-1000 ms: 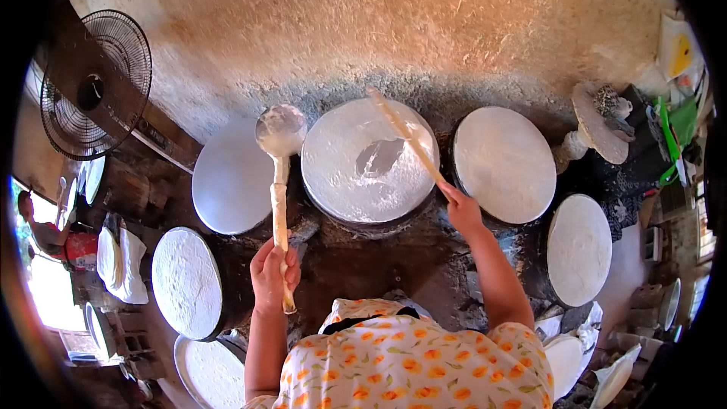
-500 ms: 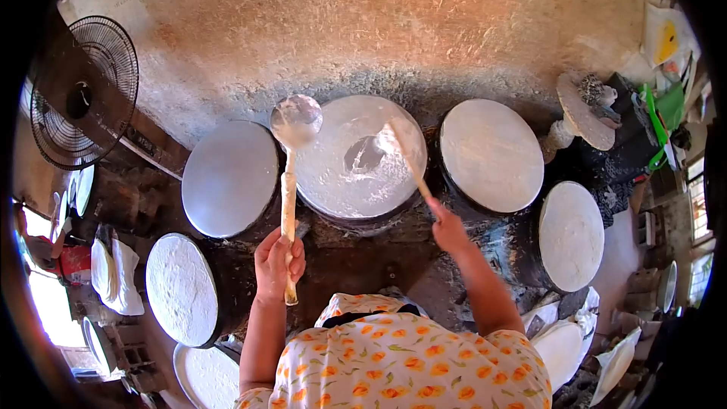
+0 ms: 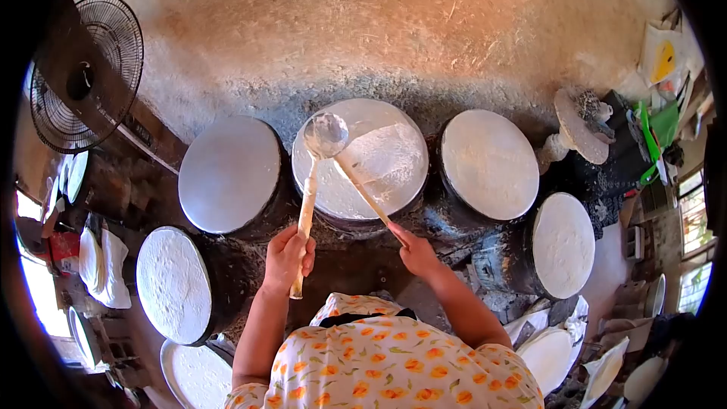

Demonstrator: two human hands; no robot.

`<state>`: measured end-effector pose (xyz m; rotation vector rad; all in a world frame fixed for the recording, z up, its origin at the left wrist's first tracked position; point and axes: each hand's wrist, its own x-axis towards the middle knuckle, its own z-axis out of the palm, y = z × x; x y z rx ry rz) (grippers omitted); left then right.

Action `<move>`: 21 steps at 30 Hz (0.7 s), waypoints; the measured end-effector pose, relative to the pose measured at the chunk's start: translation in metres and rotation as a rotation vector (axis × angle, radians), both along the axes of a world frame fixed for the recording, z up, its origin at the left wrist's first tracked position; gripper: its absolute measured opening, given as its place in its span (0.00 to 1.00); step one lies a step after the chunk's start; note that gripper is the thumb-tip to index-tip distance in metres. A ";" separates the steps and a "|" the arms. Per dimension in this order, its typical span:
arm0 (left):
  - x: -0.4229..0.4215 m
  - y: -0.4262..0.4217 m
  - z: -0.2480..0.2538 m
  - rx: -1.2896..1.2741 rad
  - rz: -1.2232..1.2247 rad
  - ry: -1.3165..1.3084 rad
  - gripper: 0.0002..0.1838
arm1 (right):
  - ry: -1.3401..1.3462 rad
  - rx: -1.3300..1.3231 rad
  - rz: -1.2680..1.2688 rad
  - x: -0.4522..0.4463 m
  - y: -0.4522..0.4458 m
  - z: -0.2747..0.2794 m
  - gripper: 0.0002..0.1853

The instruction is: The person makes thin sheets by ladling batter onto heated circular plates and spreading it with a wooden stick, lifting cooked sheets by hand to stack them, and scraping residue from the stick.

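My left hand [image 3: 288, 259] is wrapped round the pale handle of a ladle [image 3: 326, 136], whose round bowl hangs over the left part of the middle pan [image 3: 363, 115]. In my right hand [image 3: 415, 248] is a thin wooden stick [image 3: 364, 193], slanting up and left so that its far end meets the ladle just below the bowl. White, wet-looking material covers the middle pan, with a smeared, uneven patch right of the ladle. Whether the stick touches the pan's surface I cannot tell.
White-topped round pans stand at the left [image 3: 229, 174], lower left [image 3: 174, 285], right [image 3: 490, 165] and lower right [image 3: 563, 245]. A fan [image 3: 87, 74] is at the upper left. Beyond the pans rises a rough wall [image 3: 363, 23]. Green plastic [image 3: 664, 124] hangs at the right.
My right hand and the stick have swung left and nearer to me, from the pan's right side to the ladle. The ladle has shifted right and down. The grey opening in the white layer no longer shows.
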<state>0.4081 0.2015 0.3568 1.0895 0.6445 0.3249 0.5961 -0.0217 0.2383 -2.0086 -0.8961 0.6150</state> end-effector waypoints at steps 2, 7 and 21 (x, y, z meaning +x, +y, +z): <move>0.002 0.001 -0.001 0.041 0.010 0.060 0.12 | -0.074 -0.029 -0.051 0.020 0.000 0.002 0.32; 0.004 0.013 -0.009 0.125 -0.055 0.114 0.12 | -0.104 0.081 -0.230 0.090 0.011 -0.003 0.34; 0.032 0.013 -0.030 0.234 -0.044 0.303 0.11 | 0.068 -0.022 -0.315 0.006 -0.070 -0.010 0.34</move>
